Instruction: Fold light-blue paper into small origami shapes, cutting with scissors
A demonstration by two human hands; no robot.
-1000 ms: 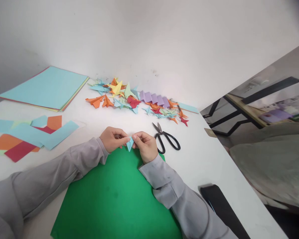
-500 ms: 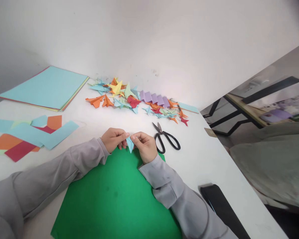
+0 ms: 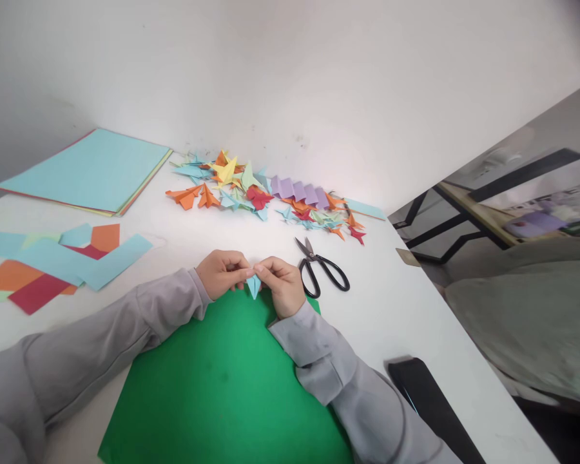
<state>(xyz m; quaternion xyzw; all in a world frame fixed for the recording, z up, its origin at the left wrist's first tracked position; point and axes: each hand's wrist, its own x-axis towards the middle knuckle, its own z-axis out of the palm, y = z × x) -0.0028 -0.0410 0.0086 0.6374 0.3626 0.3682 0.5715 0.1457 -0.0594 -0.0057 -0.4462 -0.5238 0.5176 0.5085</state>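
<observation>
A small light-blue folded paper piece [image 3: 254, 287] hangs point-down between my hands, with a crease along its middle. My left hand [image 3: 223, 273] pinches its upper left part between thumb and fingers. On the other side, my right hand [image 3: 283, 282] grips its upper right edge, thumb in front. The fingertips hide its top. Both hands are just above the far end of a green sheet [image 3: 217, 380]. Black-handled scissors [image 3: 319, 264] lie with blades parted to the right of my right hand.
Folded paper figures [image 3: 227, 171] in several colours are heaped by the wall, beside a pleated purple strip [image 3: 299, 191]. Loose paper pieces [image 3: 67, 258] and a stack of coloured sheets [image 3: 91, 171] lie left. A black object [image 3: 430, 406] rests near the right table edge.
My left thumb has moved slightly down and right along the blue paper, and my left fingers have shifted. The paper has turned a little, its point now slightly lower.
</observation>
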